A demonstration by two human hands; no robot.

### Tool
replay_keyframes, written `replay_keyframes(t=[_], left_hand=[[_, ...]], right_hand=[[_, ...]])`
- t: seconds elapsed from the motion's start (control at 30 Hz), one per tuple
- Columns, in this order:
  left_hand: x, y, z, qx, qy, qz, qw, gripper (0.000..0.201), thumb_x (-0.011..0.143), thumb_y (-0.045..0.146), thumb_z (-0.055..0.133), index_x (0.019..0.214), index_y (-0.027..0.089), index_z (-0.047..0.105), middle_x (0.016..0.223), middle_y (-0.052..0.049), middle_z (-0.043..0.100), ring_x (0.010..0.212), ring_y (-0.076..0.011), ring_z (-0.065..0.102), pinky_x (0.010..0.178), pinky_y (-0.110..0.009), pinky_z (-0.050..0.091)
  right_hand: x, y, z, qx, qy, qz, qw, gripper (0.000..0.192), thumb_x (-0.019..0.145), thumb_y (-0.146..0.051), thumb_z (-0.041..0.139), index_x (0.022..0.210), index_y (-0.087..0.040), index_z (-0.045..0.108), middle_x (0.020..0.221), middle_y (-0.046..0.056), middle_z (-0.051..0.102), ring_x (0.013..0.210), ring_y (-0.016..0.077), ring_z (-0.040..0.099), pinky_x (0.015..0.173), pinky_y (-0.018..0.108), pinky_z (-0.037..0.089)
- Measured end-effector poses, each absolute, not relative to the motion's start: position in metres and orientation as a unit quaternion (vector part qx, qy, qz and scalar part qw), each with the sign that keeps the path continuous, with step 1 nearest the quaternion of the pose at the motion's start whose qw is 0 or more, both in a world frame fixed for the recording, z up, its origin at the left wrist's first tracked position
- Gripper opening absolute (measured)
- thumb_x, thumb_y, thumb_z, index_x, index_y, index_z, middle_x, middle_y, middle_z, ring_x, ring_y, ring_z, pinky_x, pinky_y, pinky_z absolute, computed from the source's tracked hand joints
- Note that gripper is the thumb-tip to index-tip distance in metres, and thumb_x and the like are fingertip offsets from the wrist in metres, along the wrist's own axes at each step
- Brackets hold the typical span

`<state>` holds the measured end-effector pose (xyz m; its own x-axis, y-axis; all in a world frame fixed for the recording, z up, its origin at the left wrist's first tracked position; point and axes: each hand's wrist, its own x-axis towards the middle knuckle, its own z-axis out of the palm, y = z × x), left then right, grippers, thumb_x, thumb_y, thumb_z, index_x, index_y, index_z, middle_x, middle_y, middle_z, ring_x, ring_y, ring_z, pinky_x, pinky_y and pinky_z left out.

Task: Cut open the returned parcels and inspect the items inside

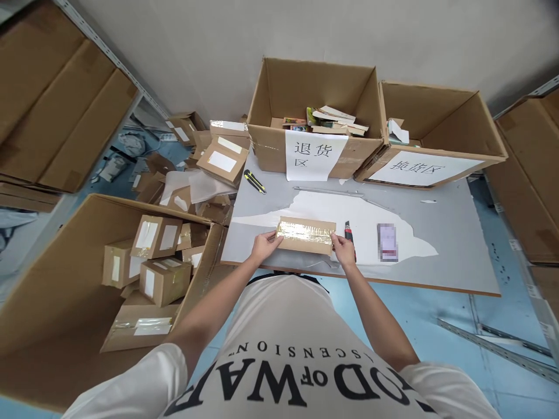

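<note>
A flat cardboard box point(305, 244) with shiny clear tape along its top is held level over the near part of the table. My left hand point(264, 247) is closed on its left end, thumb on top. At the other end my right hand point(344, 250) pinches the right edge. Just beside the right hand lies a red-and-black box cutter point(348, 231). A phone point(387, 242) with a blurred screen rests farther right. Toward the back left of the table is a yellow-and-black box cutter point(254, 181).
Two open labelled cartons, one with books point(267, 152) and one beside it point(493, 152), stand at the back of the grey table point(463, 233). A large carton point(39, 273) of small parcels point(159, 235) is at the left. More boxes point(222, 160) pile up behind it.
</note>
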<state>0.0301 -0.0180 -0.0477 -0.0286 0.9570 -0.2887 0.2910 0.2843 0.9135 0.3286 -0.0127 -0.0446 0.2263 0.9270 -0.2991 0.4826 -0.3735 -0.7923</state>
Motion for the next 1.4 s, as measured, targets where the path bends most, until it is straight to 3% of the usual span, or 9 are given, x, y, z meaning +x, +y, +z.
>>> replay_keyframes(t=[0.17, 0.3, 0.5, 0.73, 0.97, 1.1, 1.2, 1.4], left_hand=[[0.026, -0.023, -0.051, 0.490, 0.629, 0.337, 0.501, 0.055, 0.078, 0.051, 0.061, 0.117, 0.014, 0.066, 0.119, -0.008, 0.066, 0.110, -0.0295, 0.062, 0.099, -0.043, 0.047], [0.016, -0.030, -0.066, 0.477, 0.634, 0.334, 0.508, 0.051, 0.083, 0.048, 0.051, 0.119, 0.014, 0.065, 0.123, -0.007, 0.064, 0.117, -0.0276, 0.058, 0.106, -0.043, 0.041], [0.013, -0.044, -0.088, 0.508, 0.590, 0.324, 0.538, 0.063, 0.067, 0.049, 0.069, 0.121, 0.018, 0.064, 0.123, -0.006, 0.064, 0.121, -0.0302, 0.054, 0.108, -0.045, 0.037], [0.022, -0.048, -0.086, 0.531, 0.606, 0.303, 0.510, 0.046, 0.078, 0.053, 0.056, 0.104, 0.019, 0.071, 0.108, -0.004, 0.071, 0.108, -0.0301, 0.062, 0.098, -0.045, 0.046], [0.018, -0.031, -0.050, 0.563, 0.666, 0.267, 0.411, 0.039, 0.082, 0.048, 0.055, 0.099, 0.019, 0.074, 0.097, -0.004, 0.074, 0.096, -0.0258, 0.066, 0.087, -0.032, 0.048], [0.025, -0.012, -0.043, 0.543, 0.692, 0.261, 0.398, 0.033, 0.080, 0.046, 0.058, 0.088, 0.020, 0.077, 0.088, -0.006, 0.075, 0.092, -0.0264, 0.067, 0.081, -0.032, 0.048], [0.030, -0.001, -0.046, 0.527, 0.690, 0.268, 0.417, 0.029, 0.080, 0.044, 0.059, 0.087, 0.021, 0.077, 0.086, -0.006, 0.075, 0.094, -0.0274, 0.067, 0.081, -0.033, 0.049], [0.030, 0.001, -0.057, 0.524, 0.649, 0.292, 0.468, 0.037, 0.076, 0.036, 0.063, 0.107, 0.020, 0.071, 0.105, -0.004, 0.072, 0.096, -0.0251, 0.068, 0.086, -0.034, 0.052]], right_hand=[[0.329, -0.024, -0.058, -0.714, -0.439, 0.447, 0.313, 0.068, 0.082, -0.068, 0.038, 0.110, -0.014, 0.069, 0.097, 0.012, 0.073, 0.088, 0.0259, 0.067, 0.076, 0.037, 0.054], [0.338, -0.042, -0.072, -0.698, -0.416, 0.459, 0.359, 0.058, 0.086, -0.053, 0.040, 0.127, -0.015, 0.058, 0.121, 0.015, 0.064, 0.101, 0.0267, 0.065, 0.087, 0.043, 0.052], [0.339, -0.062, -0.091, -0.645, -0.505, 0.473, 0.325, 0.069, 0.074, -0.038, 0.060, 0.139, -0.021, 0.045, 0.139, 0.009, 0.052, 0.124, 0.0282, 0.052, 0.102, 0.046, 0.043], [0.319, -0.063, -0.083, -0.653, -0.484, 0.471, 0.342, 0.057, 0.078, -0.050, 0.056, 0.125, -0.017, 0.060, 0.118, 0.008, 0.067, 0.110, 0.0288, 0.061, 0.099, 0.044, 0.044], [0.327, -0.049, -0.041, -0.706, -0.556, 0.370, 0.238, 0.055, 0.084, -0.058, 0.046, 0.112, -0.017, 0.069, 0.090, 0.008, 0.075, 0.081, 0.0242, 0.066, 0.074, 0.032, 0.049], [0.325, -0.031, -0.032, -0.730, -0.582, 0.310, 0.177, 0.055, 0.086, -0.062, 0.040, 0.091, -0.021, 0.076, 0.075, 0.008, 0.074, 0.070, 0.0235, 0.065, 0.065, 0.031, 0.046], [0.322, -0.019, -0.035, -0.741, -0.587, 0.288, 0.157, 0.056, 0.087, -0.062, 0.038, 0.084, -0.021, 0.077, 0.073, 0.010, 0.074, 0.068, 0.0254, 0.065, 0.063, 0.033, 0.045], [0.322, -0.011, -0.048, -0.742, -0.568, 0.304, 0.183, 0.046, 0.086, -0.057, 0.046, 0.095, -0.022, 0.076, 0.085, 0.010, 0.075, 0.083, 0.0275, 0.069, 0.075, 0.036, 0.049]])
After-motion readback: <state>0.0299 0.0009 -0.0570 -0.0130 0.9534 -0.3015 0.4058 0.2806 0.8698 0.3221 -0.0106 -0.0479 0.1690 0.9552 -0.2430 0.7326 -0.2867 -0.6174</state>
